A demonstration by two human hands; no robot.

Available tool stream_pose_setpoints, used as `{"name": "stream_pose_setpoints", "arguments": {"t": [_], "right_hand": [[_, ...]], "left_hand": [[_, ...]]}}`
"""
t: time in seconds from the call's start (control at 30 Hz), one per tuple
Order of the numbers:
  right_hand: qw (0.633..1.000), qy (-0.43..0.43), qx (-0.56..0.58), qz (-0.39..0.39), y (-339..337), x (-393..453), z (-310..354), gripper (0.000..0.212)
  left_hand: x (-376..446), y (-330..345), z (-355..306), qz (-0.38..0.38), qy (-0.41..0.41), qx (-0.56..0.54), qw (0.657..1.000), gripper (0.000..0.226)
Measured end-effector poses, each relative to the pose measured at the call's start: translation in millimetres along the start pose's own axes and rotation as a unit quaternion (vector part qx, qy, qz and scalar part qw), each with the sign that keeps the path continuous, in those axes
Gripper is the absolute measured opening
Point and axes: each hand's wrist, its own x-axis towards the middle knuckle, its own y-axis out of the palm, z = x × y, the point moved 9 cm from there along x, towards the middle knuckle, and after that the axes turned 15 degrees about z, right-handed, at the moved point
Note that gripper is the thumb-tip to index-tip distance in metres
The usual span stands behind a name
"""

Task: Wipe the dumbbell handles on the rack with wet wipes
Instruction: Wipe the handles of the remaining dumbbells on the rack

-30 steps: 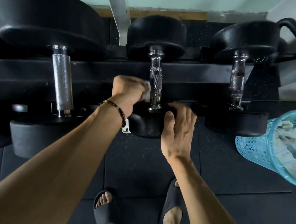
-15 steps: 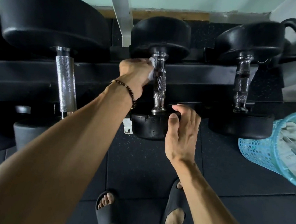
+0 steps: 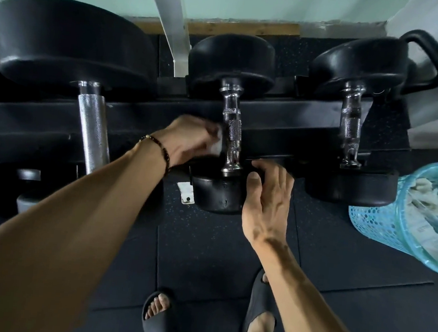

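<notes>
Three black dumbbells lie across a black rack (image 3: pixel 285 118). The middle dumbbell has a chrome knurled handle (image 3: pixel 231 124) and a near head (image 3: pixel 217 194). My left hand (image 3: pixel 191 140) holds a white wet wipe (image 3: pixel 216 145) against the left side of that handle, low down. My right hand (image 3: pixel 268 198) rests on the right edge of the near head, fingers fairly straight and thumb up. The left dumbbell's thick handle (image 3: pixel 93 128) and the right dumbbell's handle (image 3: pixel 349 131) are bare.
A blue mesh basket (image 3: pixel 384 224) with crumpled wipes stands on the floor at the right. A black kettlebell (image 3: pixel 429 60) sits behind the right dumbbell. A white post (image 3: pixel 168 17) rises behind the rack. My sandalled feet (image 3: pixel 158 321) stand on dark rubber matting.
My left hand slid the wipe up to the top of the middle handle half a second ago and has come back down to its lower part. My right hand stayed on the near head.
</notes>
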Motion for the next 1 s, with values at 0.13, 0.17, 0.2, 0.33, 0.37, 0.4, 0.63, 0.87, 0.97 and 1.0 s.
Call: {"name": "stream_pose_setpoints", "arguments": {"t": [0.13,0.17,0.2,0.33,0.37,0.4,0.63,0.87,0.97,1.0], "right_hand": [[1.000,-0.006,-0.007,-0.005,-0.5,-0.8,1.2,0.055],[1.000,-0.007,-0.007,-0.005,-0.4,-0.8,1.0,0.055],[1.000,-0.008,-0.008,-0.006,-0.4,-0.5,1.1,0.055],[1.000,-0.010,-0.012,-0.017,-0.7,-0.9,1.9,0.055],[1.000,-0.009,-0.012,-0.020,-0.7,-0.7,2.1,0.054],[1.000,-0.008,-0.012,-0.021,-1.1,-0.7,1.8,0.053],[1.000,-0.012,-0.012,-0.027,-1.4,-1.0,2.6,0.050],[0.999,-0.019,-0.019,-0.031,-1.7,-0.9,1.6,0.051],[0.999,-0.021,-0.024,-0.028,-0.9,-0.8,0.6,0.053],[0.999,-0.023,-0.026,-0.028,-0.8,-0.6,0.8,0.054]], "left_hand": [[-2.2,-4.1,5.3,-0.032,0.020,-0.041,0.998,0.027],[-0.8,-4.0,1.2,-0.045,0.041,-0.103,0.993,0.027],[1.8,-2.9,-1.5,-0.047,0.052,-0.138,0.988,0.027],[2.1,6.0,11.4,0.030,-0.001,-0.023,0.999,0.030],[-0.4,6.5,17.0,0.049,-0.023,0.012,0.998,0.028],[-0.9,7.5,20.7,0.069,-0.034,0.036,0.996,0.026],[18.8,-0.4,-8.0,0.035,0.044,-0.006,0.998,0.036],[20.9,7.6,-1.9,0.081,-0.036,0.093,0.992,0.037],[28.5,1.2,-27.7,0.014,0.067,-0.108,0.992,0.045],[32.2,0.0,-27.4,0.010,0.076,-0.146,0.986,0.047]]}}
